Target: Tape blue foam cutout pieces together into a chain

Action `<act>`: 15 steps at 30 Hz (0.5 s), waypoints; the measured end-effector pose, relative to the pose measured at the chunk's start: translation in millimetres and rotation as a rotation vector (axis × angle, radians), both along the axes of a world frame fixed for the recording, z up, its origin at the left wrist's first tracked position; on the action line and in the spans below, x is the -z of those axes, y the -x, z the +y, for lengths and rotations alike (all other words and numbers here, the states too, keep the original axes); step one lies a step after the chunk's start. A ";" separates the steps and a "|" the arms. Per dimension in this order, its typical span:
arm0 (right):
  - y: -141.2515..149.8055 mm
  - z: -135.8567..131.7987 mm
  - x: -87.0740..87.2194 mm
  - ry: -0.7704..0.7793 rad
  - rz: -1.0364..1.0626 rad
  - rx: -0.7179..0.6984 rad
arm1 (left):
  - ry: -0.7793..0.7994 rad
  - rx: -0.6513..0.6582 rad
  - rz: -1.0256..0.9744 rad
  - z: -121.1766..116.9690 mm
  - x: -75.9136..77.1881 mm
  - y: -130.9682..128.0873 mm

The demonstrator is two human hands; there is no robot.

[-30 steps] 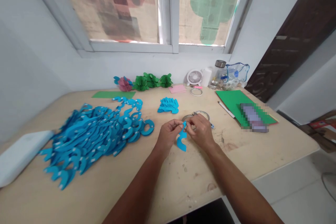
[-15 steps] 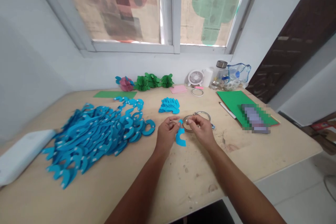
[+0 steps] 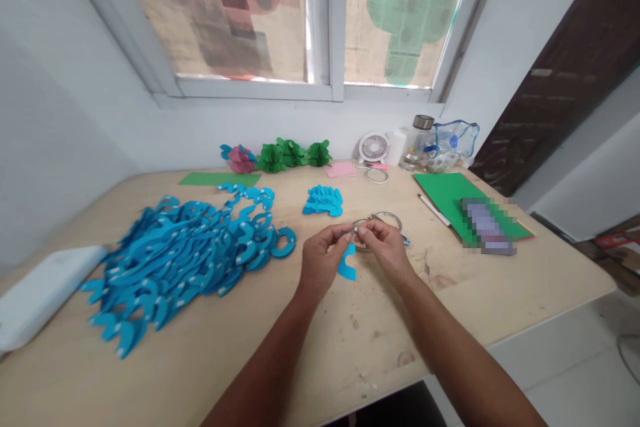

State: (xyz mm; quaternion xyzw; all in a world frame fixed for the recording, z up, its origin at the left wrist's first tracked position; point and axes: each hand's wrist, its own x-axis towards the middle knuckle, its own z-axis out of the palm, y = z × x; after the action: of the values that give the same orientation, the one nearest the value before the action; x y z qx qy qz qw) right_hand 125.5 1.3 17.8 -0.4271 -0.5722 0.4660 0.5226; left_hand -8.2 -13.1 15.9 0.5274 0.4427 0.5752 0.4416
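A curved blue foam cut-out [image 3: 347, 264] hangs below my hands, its upper end hidden by my fingers. My left hand [image 3: 320, 259] and my right hand [image 3: 383, 245] meet at that end, with their fingertips pinching it. Behind them, a thin ring with a narrow metal loop [image 3: 375, 221] lies on the wooden table [image 3: 360, 340]. A small stack of similar blue pieces [image 3: 323, 201] sits beyond my left hand. A large heap of blue cut-outs with white tabs [image 3: 175, 250] spreads to the left.
Green paper flowers [image 3: 290, 155] and a pink one [image 3: 241, 159] line the wall. Near them are a small fan [image 3: 373, 147], a glass jar [image 3: 417, 142] and a plastic pouch [image 3: 453, 139]. A green board [image 3: 445, 191] lies right; a white pad [image 3: 50, 287] lies left.
My hands have come closer together, and my fingers now close over the top of the blue cut-out. The view has shifted very slightly.
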 end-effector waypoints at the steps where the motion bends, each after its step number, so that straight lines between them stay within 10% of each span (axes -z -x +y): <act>1: 0.0 0.0 0.0 -0.006 -0.007 0.004 | -0.003 0.003 0.006 -0.5 -0.9 -0.2; 15: 1.0 0.6 5.3 -0.022 -0.005 -0.024 | 0.030 -0.033 0.014 -4.3 -7.4 -1.8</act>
State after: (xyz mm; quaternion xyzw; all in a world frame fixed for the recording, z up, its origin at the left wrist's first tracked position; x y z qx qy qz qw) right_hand 124.5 1.9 12.5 -0.4157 -0.5837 0.4649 0.5200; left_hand -6.4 -17.4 23.2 0.5174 0.4629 0.5720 0.4368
